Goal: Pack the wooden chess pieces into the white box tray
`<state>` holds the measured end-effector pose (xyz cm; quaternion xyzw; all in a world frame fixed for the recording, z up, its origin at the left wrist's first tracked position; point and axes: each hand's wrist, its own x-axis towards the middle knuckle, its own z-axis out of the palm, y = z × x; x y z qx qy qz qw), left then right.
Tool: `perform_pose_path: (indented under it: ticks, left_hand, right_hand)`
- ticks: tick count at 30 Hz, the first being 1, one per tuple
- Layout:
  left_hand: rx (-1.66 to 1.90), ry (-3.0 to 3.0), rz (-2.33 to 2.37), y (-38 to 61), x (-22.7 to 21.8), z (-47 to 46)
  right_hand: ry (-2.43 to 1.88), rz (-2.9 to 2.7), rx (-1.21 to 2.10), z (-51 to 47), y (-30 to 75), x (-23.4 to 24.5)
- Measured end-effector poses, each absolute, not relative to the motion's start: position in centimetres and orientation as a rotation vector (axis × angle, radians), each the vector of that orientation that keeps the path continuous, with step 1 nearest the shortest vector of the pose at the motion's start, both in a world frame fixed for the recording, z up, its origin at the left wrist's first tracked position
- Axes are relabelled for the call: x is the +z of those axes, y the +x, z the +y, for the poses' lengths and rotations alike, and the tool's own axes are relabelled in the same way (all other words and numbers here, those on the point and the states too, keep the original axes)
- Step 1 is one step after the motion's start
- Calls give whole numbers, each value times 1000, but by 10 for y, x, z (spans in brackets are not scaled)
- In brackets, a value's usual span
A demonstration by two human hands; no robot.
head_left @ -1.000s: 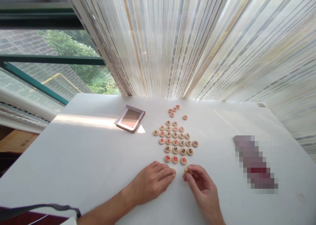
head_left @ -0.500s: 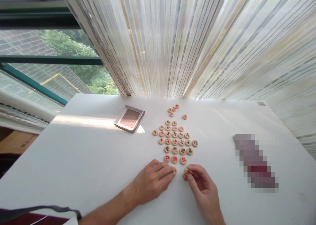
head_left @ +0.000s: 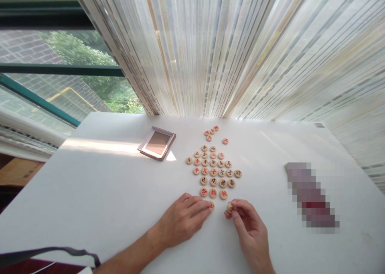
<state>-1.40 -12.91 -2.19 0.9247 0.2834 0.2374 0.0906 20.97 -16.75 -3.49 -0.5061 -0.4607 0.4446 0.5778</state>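
Several round wooden chess discs (head_left: 214, 173) with red or black characters lie in rows at the middle of the white table (head_left: 99, 185). My left hand (head_left: 180, 222) rests palm down on the table, its fingertips on a red-marked disc (head_left: 211, 205) at the near end of the rows. My right hand (head_left: 248, 228) pinches another wooden disc (head_left: 229, 207) between thumb and fingers, just off the table, beside the left hand's disc.
A shallow open box (head_left: 157, 143) with a brown inside lies to the left of the discs. A small group of discs (head_left: 212, 131) sits at the far end. A blurred oblong object (head_left: 311, 197) lies at right. Striped curtains hang behind the table.
My right hand has shifted slightly right with its disc. The left hand's fingers have drawn back a little, showing the red character on the disc beneath them.
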Motion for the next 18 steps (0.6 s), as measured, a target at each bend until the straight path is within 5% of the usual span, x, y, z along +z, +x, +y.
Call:
perform_pose_path:
  ticks: [18]
  left_hand:
    - [629, 2773, 842, -11, -25, -129]
  right_hand:
    - [-1203, -1062, 1007, -165, 207, -39]
